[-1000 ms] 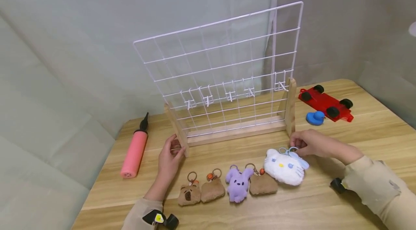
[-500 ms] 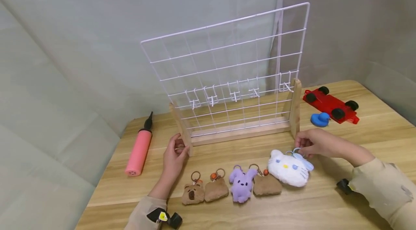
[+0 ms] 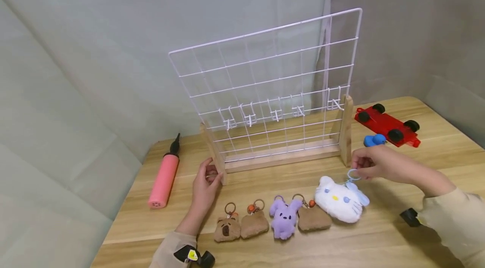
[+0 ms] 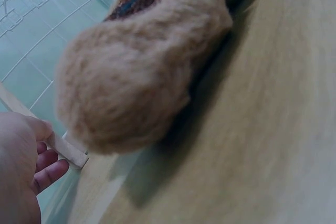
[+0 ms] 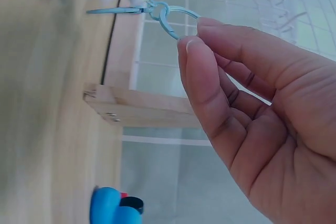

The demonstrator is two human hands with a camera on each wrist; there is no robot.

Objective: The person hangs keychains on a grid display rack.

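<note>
Both our hands grip: the right hand (image 3: 384, 165), nearer, pinches the blue ring (image 3: 349, 174); the white plush (image 3: 338, 201) hangs or lies leftward and toward us, over the desk (image 3: 299, 253), its long axis crosswise; the left hand (image 3: 205, 186), well apart, curls round a wooden upright (image 3: 215, 150).

Pale grey cloth (image 3: 94, 28) hangs behind a wood-grain table (image 3: 341, 247).

The left wrist view is mostly hogged by a fuzzy brown plush (image 4: 126, 82), kinda blurry, with a dark patch (image 4: 134, 2) up top. A wooden foot (image 4: 72, 153) by a white wire grid (image 4: 42, 95) is gripped by the left hand (image 4: 21, 161), lower left. The right side's filled by wood-grain surface (image 4: 262, 129).
</note>
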